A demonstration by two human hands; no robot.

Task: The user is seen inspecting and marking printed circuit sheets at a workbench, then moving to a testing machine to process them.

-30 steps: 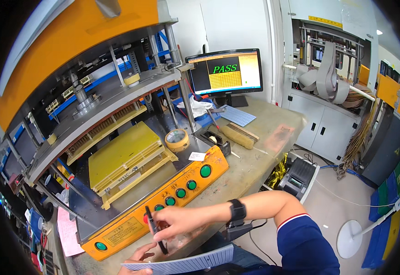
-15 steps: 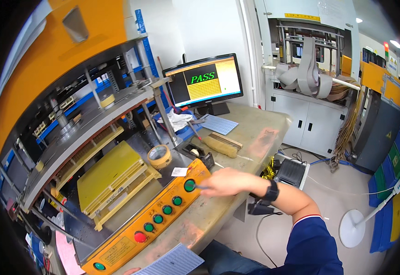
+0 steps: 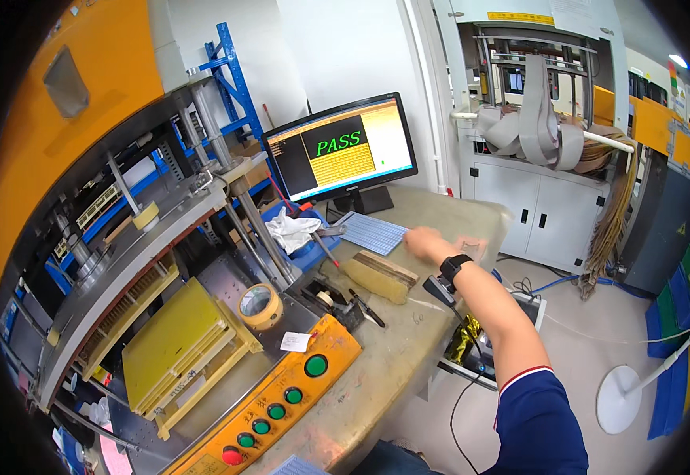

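Note:
My right hand point(image 3: 426, 244) reaches forward across the bench, its fingers bunched together at the right corner of a light-blue gridded board point(image 3: 370, 233) that lies flat below the monitor. The fingertips are partly hidden by the hand itself. A second gridded board point(image 3: 299, 466) just shows at the lower edge. My left hand is out of view. On the bench lies a black pen-like tool point(image 3: 367, 308), near a yellowish brush point(image 3: 378, 277). The monitor point(image 3: 339, 149) shows green letters on a dark panel.
An orange press point(image 3: 84, 63) stands at left, with a yellow fixture plate point(image 3: 175, 344) inside. Its control panel point(image 3: 337, 336) carries green buttons and a red one. A tape roll point(image 3: 260, 306) sits behind the panel. A blue tray point(image 3: 305, 252) holds a white cloth and tools. A white fan base point(image 3: 619, 400) stands right.
My right hand has left the green button and moved forward to the gridded board. The dark pen-like tool it held now lies on the bench. The left fingertips have left the view.

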